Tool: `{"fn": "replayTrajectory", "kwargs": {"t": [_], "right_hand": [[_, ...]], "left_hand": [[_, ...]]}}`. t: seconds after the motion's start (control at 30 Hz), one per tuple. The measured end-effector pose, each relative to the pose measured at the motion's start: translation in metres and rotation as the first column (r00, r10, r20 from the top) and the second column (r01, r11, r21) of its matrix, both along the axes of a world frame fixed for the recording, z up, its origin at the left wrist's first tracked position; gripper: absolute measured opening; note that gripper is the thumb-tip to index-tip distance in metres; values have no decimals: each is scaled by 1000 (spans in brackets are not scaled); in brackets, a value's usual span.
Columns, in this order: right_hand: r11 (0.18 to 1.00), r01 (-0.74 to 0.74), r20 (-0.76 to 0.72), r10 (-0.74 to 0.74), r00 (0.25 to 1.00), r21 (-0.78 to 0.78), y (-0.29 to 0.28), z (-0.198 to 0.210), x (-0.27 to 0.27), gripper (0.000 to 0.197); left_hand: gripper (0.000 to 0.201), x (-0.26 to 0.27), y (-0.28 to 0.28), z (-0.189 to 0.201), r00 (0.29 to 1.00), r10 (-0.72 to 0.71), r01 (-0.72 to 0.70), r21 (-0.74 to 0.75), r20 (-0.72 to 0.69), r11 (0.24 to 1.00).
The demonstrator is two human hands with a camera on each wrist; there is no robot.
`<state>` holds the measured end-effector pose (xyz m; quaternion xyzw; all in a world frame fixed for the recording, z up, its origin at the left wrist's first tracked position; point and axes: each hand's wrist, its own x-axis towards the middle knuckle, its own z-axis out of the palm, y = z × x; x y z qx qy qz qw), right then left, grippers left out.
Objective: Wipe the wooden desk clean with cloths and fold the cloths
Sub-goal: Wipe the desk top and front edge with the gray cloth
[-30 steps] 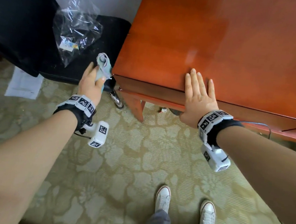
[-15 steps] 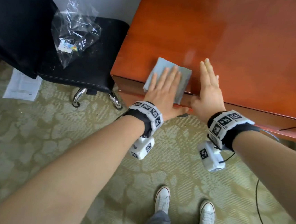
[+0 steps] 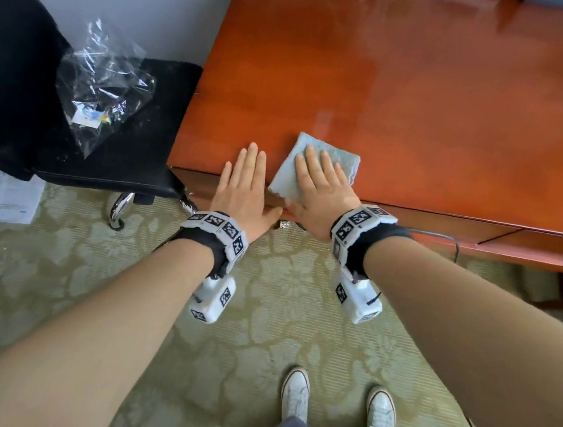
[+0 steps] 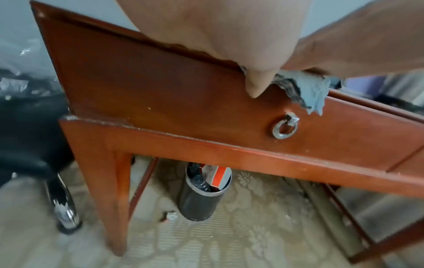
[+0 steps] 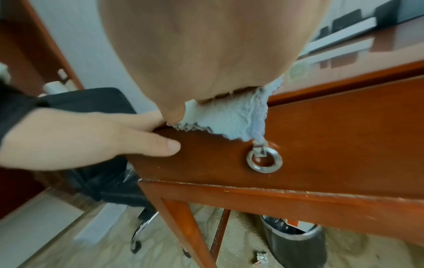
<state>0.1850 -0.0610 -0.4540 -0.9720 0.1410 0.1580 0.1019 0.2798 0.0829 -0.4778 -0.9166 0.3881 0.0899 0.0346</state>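
Now pale blue cloth [image 3: 327,155] folded square, right hand [image 3: 320,189] flat atop, left hand [image 3: 245,185] flat on desk [image 3: 421,106].

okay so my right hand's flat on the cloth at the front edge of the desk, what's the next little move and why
Probably slide the right hand forward and to the right, pushing the cloth across the desk. The cloth sits at the near left corner, partly overhanging the edge, with bare desktop beyond it. The left hand lies flat beside it.
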Motion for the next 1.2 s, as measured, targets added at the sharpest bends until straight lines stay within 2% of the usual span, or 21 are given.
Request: {"fn": "replayTrajectory", "kwargs": {"t": [0.13, 0.27, 0.4, 0.5, 0.57, 0.63, 0.73, 0.8, 0.9, 0.97, 1.03, 1.13, 1.2], "right_hand": [[987, 161, 26, -161, 987, -9, -48, -2, -46, 75], [941, 333, 3, -333, 943, -59, -127, -7, -124, 74], [838, 546, 48, -544, 838, -26, -192, -9, -194, 75], [748, 664, 59, -662, 747, -22, -229, -8, -238, 75], [727, 686, 34, -685, 727, -28, -242, -5, -255, 75], [745, 666, 8, -666, 746, -22, -246, -3, -259, 74], [840, 542, 6, -542, 840, -41, -240, -1, -261, 72], [904, 423, 20, -422, 906, -61, -239, -1, -272, 71], [937, 349, 44, -348, 936, -29, -256, -1, -301, 68], [912, 411, 62, -409, 910, -18, -282, -5, -327, 68], [845, 535, 81, -532, 843, -18, -315, -9, -359, 68], [729, 685, 87, -681, 727, -12, -367, -8, -413, 68], [682, 731, 73, -730, 680, 13, -385, -4, -430, 67]], "left_hand": [[118, -15, -20, 3, 992, 123, -121, 39, -38, 992], [121, -23, -34, 3, 980, 201, -201, 69, 5, 977], [121, -35, -42, 6, 968, 241, -246, 84, 71, 966], [123, -70, -75, 16, 987, 127, -136, 81, 99, 987], [119, -105, -113, 24, 997, -45, 41, 58, 68, 997], [117, -143, -160, 30, 978, -210, 210, 13, 0, 978], [116, -204, -233, 38, 923, -369, 365, -60, -104, 929], [112, -242, -274, 39, 900, -413, 409, -58, -142, 911], [109, -282, -307, 28, 913, -367, 375, 14, -179, 927], [121, -295, -312, 17, 934, -329, 341, 75, -135, 937], [128, -298, -310, 11, 945, -321, 326, 104, -64, 940], [128, -300, -313, 9, 948, -318, 316, 112, -8, 942], [122, -302, -315, 10, 956, -294, 289, 116, 21, 950]]}}
